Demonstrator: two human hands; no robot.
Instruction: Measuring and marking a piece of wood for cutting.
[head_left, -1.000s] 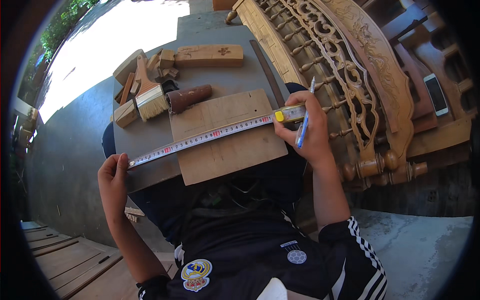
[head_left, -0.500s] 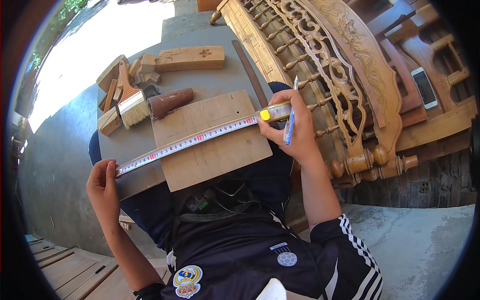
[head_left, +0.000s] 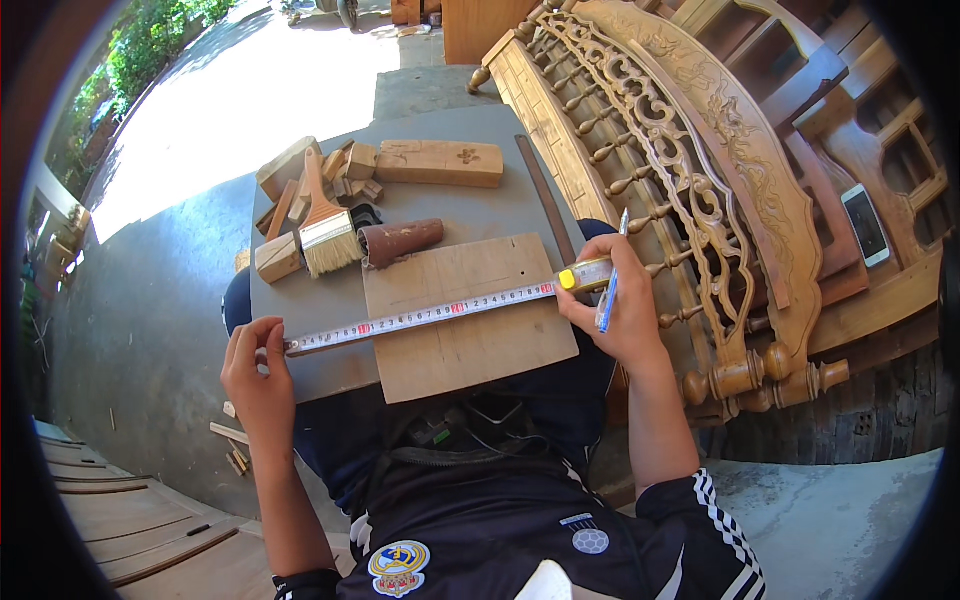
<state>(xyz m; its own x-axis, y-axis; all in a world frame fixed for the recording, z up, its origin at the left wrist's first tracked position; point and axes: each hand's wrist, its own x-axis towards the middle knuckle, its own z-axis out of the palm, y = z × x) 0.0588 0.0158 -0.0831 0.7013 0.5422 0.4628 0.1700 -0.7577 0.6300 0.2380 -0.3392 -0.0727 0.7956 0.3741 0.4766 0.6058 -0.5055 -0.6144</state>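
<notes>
Head view, and straight to the right hand (head_left: 622, 300): fingers curled around a tape measure with a yellow button and pale yellowish case (head_left: 590, 274), a slim blue-and-white pen (head_left: 607, 304) tucked in among them too. Over to the left hand (head_left: 258, 368), thumb and fingers bent and nearly together, tips right at the free end of the tape's white steel blade (head_left: 415, 319); whether they pinch it, I can't tell.

That blade runs straight between the hands, crossing over a flat, tan, rectangular wooden board (head_left: 470, 358) with a small dark hole near its far right corner. Underneath lies a smooth grey panel (head_left: 470, 213), the board's near edge jutting past it above the lap.

Just beyond, a reddish-brown cylinder (head_left: 403, 242) lies at the board's far left corner, and beside it a wide, pale-bristled brush with a wooden handle (head_left: 332, 243) rests among light wooden offcuts (head_left: 277, 258). Farther out, a long wooden block with a flower-shaped mark (head_left: 440, 163)! Off right, carved brown furniture with turned spindles (head_left: 670, 112), then a white phone with a dark screen (head_left: 866, 226).
</notes>
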